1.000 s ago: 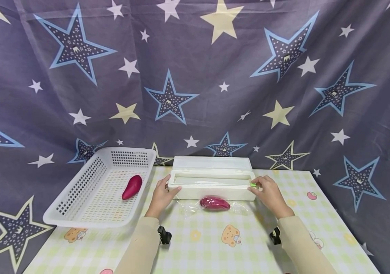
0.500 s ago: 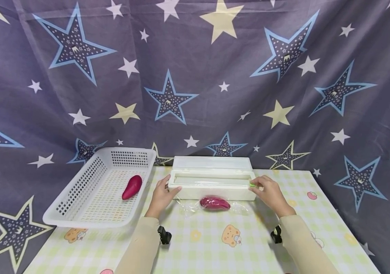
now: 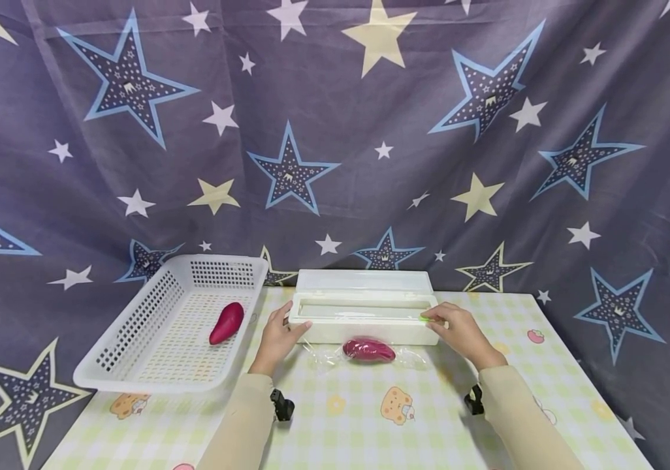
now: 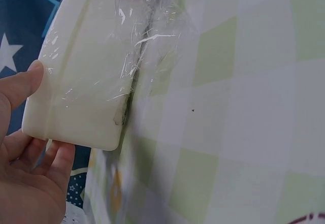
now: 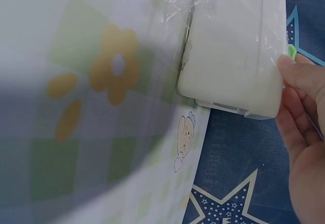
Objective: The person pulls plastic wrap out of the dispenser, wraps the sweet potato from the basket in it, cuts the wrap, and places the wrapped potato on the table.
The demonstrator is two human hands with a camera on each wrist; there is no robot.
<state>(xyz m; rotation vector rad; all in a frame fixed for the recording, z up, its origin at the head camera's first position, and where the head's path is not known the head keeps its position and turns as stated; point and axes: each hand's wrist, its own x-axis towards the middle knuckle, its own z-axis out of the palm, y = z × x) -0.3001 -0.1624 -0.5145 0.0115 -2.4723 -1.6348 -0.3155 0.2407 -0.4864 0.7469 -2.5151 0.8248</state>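
Note:
A white cling film dispenser (image 3: 364,331) stands at the table's back with its clear lid (image 3: 364,281) raised. My left hand (image 3: 276,339) grips its left end, thumb on the front face and fingers round the end, as the left wrist view shows. At the right end, my right hand (image 3: 463,334) pinches a small green slide cutter (image 3: 425,318) on the top front edge; in the right wrist view the fingers mostly cover this cutter (image 5: 291,51). Just before the dispenser lies a magenta, eggplant-shaped item (image 3: 369,349) wrapped in clear film (image 4: 157,36), which reaches the dispenser's front.
To the left stands a white perforated basket (image 3: 96,373) holding a second, unwrapped magenta item (image 3: 226,324) of the same shape. A green checked cloth (image 3: 335,437) covers the table. A dark curtain with stars (image 3: 347,98) hangs right behind it.
My right hand has slid the green cutter slightly to the left along the dispenser's edge. The left hand and the wrapped item have stayed in place.

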